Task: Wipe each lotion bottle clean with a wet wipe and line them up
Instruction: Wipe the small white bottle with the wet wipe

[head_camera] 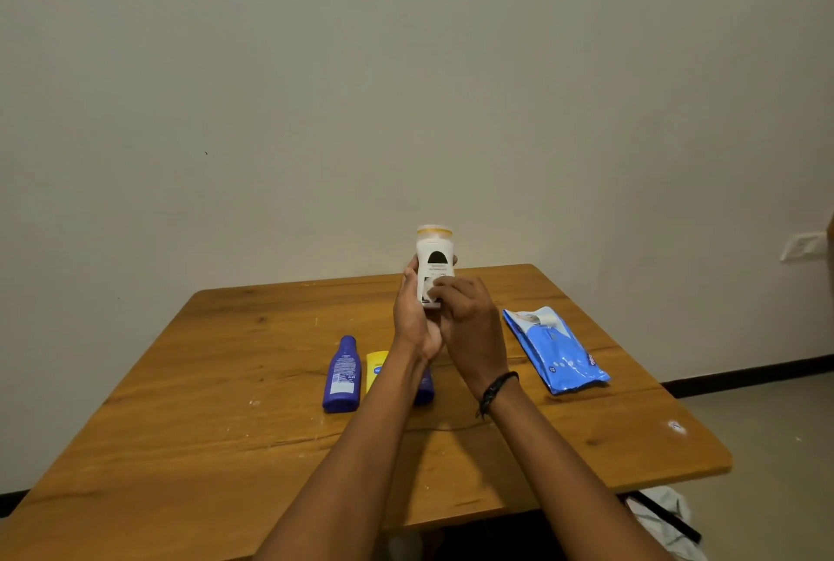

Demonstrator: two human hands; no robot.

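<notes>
Nearest on the scuffed wooden table (pixel 180 447), a dark blue plastic lotion bottle (pixel 343 380), a yellow bottle (pixel 375 366) and a second blue bottle (pixel 425 387), half hidden by the forearm, lie flat side by side, seemingly waiting their turn. Above them the left hand (pixel 413 321) wraps the white bottle with a yellow band (pixel 434 260), lifting it so every side is reachable, while the right hand (pixel 469 330) pinches a small white wet wipe (pixel 428 287) against its lower label. The blue wipe pack (pixel 555 353) lies just right; all print is too small to read.

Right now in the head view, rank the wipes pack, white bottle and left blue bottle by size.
1. wipes pack.
2. white bottle and left blue bottle look alike; the white one is held up and partly covered, so no ranking.
</notes>
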